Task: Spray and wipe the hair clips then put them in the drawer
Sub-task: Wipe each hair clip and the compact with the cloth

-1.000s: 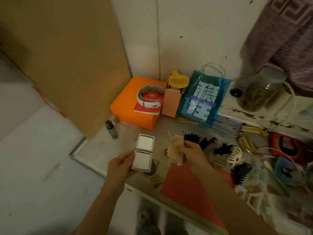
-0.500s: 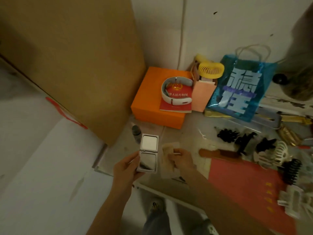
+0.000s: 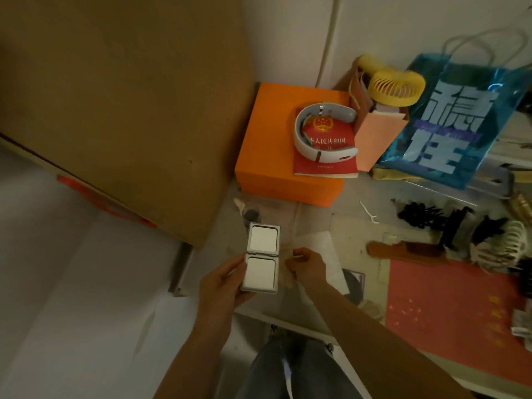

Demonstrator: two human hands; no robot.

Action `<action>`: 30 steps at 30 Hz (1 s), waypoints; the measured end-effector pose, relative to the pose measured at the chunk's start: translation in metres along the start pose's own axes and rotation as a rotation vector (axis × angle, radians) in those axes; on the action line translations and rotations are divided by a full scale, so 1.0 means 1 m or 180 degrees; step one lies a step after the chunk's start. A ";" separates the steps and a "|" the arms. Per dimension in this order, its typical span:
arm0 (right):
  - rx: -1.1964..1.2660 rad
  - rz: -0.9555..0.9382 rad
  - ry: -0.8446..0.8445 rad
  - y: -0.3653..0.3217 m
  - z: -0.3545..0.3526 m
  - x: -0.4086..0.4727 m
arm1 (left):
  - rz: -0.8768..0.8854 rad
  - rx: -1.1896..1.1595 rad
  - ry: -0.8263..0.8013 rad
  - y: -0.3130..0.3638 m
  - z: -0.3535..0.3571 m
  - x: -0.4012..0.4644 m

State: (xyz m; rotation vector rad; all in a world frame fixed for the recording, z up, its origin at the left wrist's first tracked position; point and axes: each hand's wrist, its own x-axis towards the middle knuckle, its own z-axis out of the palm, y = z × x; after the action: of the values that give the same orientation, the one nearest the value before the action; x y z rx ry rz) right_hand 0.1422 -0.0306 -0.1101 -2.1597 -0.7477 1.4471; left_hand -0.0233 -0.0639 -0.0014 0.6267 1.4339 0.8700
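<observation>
The left hand (image 3: 223, 286) grips an open square silver compact mirror (image 3: 262, 257) above the grey table's (image 3: 351, 205) near-left edge. The right hand (image 3: 309, 267) pinches a blurred pale wipe (image 3: 288, 273) beside it. Black and cream claw hair clips (image 3: 460, 226) lie far right.

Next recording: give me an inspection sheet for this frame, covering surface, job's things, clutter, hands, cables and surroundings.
Surface: pale desk, stained, crowded at right.
Job's things: black clips and a white clip lie at right; cloth in the right hand; no drawer seen.
Clutter: orange box with red booklet and white band; yellow fan; blue bag; red sheet.
Hands: left hand holds an open compact mirror; right hand pinches the cloth.
Cables: nothing seen.
Surroundings: brown board at left, white wall behind.
</observation>
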 end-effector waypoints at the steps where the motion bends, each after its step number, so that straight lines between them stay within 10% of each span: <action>1: -0.0003 -0.0020 0.0007 0.001 0.001 0.000 | -0.0016 0.0006 0.0014 -0.001 -0.001 0.001; 30: 0.2232 -0.0535 -0.0701 -0.057 -0.130 -0.054 | -0.0042 0.0130 -0.0875 0.023 0.083 -0.001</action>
State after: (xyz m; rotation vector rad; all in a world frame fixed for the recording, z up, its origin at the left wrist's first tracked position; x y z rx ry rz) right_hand 0.2358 -0.0297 0.0097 -1.3950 -0.3882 1.5699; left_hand 0.0559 -0.0409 0.0239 0.7369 1.2080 0.7152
